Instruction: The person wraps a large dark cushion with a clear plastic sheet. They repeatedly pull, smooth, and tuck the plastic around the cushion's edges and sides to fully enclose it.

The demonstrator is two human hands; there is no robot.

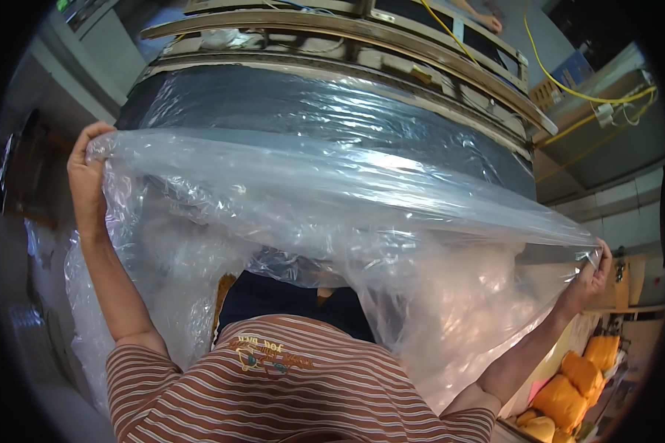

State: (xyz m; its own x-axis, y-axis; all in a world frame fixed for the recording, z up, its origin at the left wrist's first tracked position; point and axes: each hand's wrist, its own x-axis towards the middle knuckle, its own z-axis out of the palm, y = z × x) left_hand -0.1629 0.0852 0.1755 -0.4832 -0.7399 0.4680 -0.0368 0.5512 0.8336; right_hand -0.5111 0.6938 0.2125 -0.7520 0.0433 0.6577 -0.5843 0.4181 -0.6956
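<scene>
A wide sheet of clear plastic film [332,177] stretches across in front of me, gathered in long folds along its upper edge. My left hand [89,159] is closed on the film's left corner, fingers wrapped over it. At the far right my right hand [595,273] pinches the opposite corner, with the film pulled taut between both hands. The loose part hangs down over my front and to both sides. Beyond the taut edge lies a dark padded surface [273,92], also under shiny film.
Wooden rails [347,33] run along the far side of the dark surface. A yellow cable [561,90] loops at the upper right. Orange bundles [569,391] lie at the lower right. Part of another person's hand [490,23] shows at the top.
</scene>
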